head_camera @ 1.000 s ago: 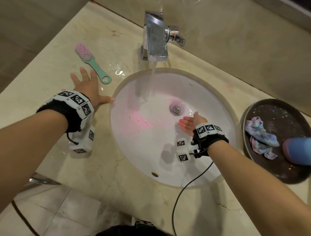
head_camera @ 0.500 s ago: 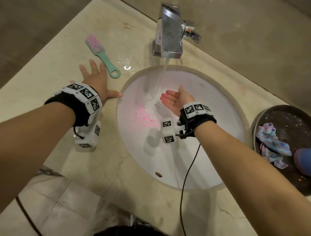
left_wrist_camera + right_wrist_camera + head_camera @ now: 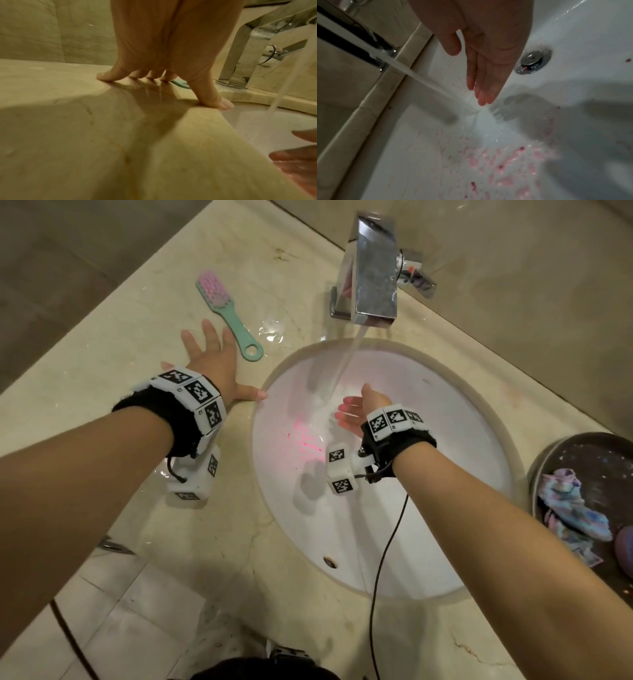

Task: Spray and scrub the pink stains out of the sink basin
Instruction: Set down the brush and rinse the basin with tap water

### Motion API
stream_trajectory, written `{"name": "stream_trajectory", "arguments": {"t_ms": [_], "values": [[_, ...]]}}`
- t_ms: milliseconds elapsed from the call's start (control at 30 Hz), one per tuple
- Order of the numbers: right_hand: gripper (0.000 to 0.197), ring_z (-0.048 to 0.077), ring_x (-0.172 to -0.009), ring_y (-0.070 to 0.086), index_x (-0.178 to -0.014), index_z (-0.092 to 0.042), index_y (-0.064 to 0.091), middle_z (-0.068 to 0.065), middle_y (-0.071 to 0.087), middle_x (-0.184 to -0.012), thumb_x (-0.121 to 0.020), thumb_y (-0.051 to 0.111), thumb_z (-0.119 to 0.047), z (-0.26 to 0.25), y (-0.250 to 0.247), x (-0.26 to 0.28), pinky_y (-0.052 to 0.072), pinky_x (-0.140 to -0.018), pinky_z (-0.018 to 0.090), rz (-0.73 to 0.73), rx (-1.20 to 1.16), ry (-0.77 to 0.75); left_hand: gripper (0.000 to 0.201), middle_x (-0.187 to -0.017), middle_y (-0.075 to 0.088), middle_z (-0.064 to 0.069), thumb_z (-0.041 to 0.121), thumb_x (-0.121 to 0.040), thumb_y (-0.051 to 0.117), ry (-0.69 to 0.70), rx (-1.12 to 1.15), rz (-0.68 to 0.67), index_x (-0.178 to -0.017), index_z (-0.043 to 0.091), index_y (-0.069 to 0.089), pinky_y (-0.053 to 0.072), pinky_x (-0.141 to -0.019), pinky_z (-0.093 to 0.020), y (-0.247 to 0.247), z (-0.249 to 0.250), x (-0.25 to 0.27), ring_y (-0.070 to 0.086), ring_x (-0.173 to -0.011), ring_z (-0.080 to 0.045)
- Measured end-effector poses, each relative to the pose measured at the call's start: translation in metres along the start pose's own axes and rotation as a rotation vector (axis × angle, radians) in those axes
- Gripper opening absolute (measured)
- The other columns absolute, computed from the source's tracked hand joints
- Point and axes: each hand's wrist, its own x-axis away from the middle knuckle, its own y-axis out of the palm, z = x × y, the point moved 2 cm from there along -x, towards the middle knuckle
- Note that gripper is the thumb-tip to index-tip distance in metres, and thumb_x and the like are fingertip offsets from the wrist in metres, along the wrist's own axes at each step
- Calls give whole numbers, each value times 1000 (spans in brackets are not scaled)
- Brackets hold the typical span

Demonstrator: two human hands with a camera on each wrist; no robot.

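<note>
The white oval sink basin [image 3: 445, 446] carries pink stains [image 3: 303, 440] on its left slope, and they show as streaks and dots [image 3: 505, 162] in the right wrist view. Water [image 3: 346, 361] runs from the chrome faucet [image 3: 373, 272] into the basin. My right hand [image 3: 356, 412] is open, palm up with straight fingers [image 3: 484, 86], just beside the stream [image 3: 423, 77] and holding nothing. My left hand [image 3: 212, 361] lies flat and open on the marble counter [image 3: 144, 337], thumb [image 3: 216, 100] at the basin rim. A pink-bristled teal brush [image 3: 226, 313] lies on the counter beyond it.
A dark round tray [image 3: 582, 450] at the right holds a crumpled pastel cloth [image 3: 568, 505] and a blue and purple object [image 3: 627, 549] cut off by the frame edge. The drain [image 3: 532, 60] sits behind my right hand. A puddle [image 3: 272, 332] lies near the faucet base.
My right hand has risen from near the drain to the left and back, palm up beside the running stream. The left hand stays flat on the counter.
</note>
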Motion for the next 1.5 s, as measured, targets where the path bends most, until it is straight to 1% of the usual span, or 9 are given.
{"name": "stream_trajectory", "arguments": {"t_ms": [133, 233, 400, 567, 767, 867, 1167, 1333, 1500], "values": [[50, 28, -77, 62, -84, 1, 56, 19, 62, -109, -101, 28, -37, 16, -21, -3, 50, -61, 33, 80, 38, 28, 119, -154, -24, -7, 56, -72, 69, -1, -7, -6, -149, 16, -12, 8, -101, -75, 1, -1, -1, -19, -141, -37], [49, 26, -74, 62, -90, 1, 58, 18, 62, -115, -101, 29, -37, 26, -42, -6, 47, -56, 32, 127, 53, 50, 119, -155, -23, -7, 57, -72, 68, -1, -13, -1, -149, 15, -12, 10, -101, -75, 1, -2, -2, -18, -141, -38], [45, 22, -58, 55, -74, -5, 54, 13, 60, -82, -100, 35, -36, 37, -76, 0, 45, -52, 26, 215, 1, 38, 122, -155, -21, -10, 58, -70, 69, 12, -26, 16, -149, 14, -13, 12, -103, -73, 1, -3, -7, -17, -140, -41], [44, 22, -63, 57, -75, -6, 55, 11, 60, -76, -100, 35, -36, 47, -97, 8, 47, -55, 30, 239, -45, 37, 124, -154, -20, -14, 57, -69, 70, 22, -28, 31, -149, 12, -13, 13, -108, -66, 3, -5, -10, -16, -139, -44], [45, 23, -62, 56, -76, -3, 52, 21, 61, -111, -101, 33, -35, 55, -107, 18, 48, -56, 30, 237, -84, 35, 120, -154, -16, -19, 55, -73, 69, 53, -39, 60, -149, 9, -11, 7, -113, -59, 2, -4, -8, -14, -138, -47], [45, 23, -63, 57, -77, -3, 53, 23, 60, -110, -101, 33, -35, 58, -110, 21, 50, -49, 28, 236, -105, 38, 118, -154, -15, -20, 56, -74, 67, 60, -53, 73, -149, 8, -10, 5, -113, -56, 3, -4, -7, -13, -138, -48], [44, 24, -65, 58, -86, 1, 57, 22, 58, -124, -101, 33, -33, 61, -103, 20, 49, -58, 30, 195, -150, 50, 118, -154, -15, -19, 56, -73, 68, 59, -41, 77, -149, 9, -11, 8, -113, -57, 3, -5, -8, -14, -138, -47], [49, 33, -106, 61, -81, -1, 57, 23, 59, -123, -101, 31, -38, 47, -76, 18, 50, -85, 35, 85, -214, 26, 120, -155, -17, -17, 57, -72, 68, 52, -34, 71, -149, 11, -12, 10, -112, -60, 4, -5, -9, -15, -139, -46], [60, 33, -119, 54, -124, 9, 49, 24, 54, -129, -101, 25, -41, 20, -34, 14, 47, -90, 34, -83, -232, -19, 121, -155, -19, -13, 59, -71, 68, 39, -25, 53, -149, 14, -13, 13, -107, -68, 4, -6, -9, -16, -140, -43]]}}
